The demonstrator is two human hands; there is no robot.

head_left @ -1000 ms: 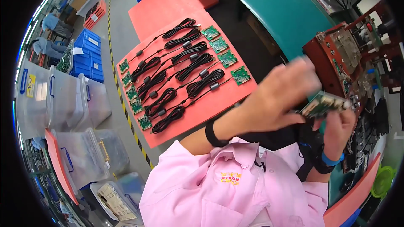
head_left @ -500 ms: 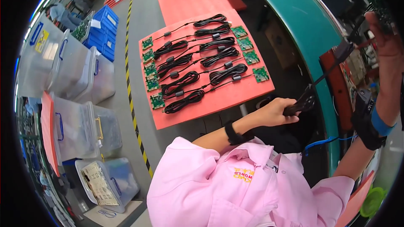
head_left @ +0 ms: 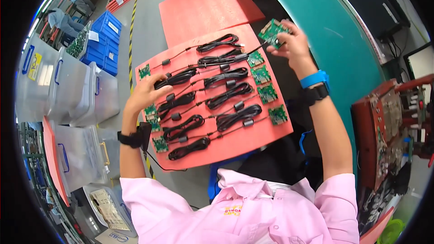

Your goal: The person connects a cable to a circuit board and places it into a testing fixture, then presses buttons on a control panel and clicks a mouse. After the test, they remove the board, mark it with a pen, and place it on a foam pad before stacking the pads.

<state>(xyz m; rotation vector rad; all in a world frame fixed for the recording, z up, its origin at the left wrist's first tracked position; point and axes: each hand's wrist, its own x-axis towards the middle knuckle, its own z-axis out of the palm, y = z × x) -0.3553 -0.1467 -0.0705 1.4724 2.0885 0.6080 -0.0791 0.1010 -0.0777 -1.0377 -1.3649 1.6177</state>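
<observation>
While half a second ago it gripped a black tool low right, right hand (head_left: 294, 40) now pinches a green circuit board (head_left: 272, 31) at upper centre | left hand (head_left: 144, 94), fingers loose, rests on red tray (head_left: 253, 142) by coiled black cables (head_left: 212, 95) | board now back over tray.
</observation>
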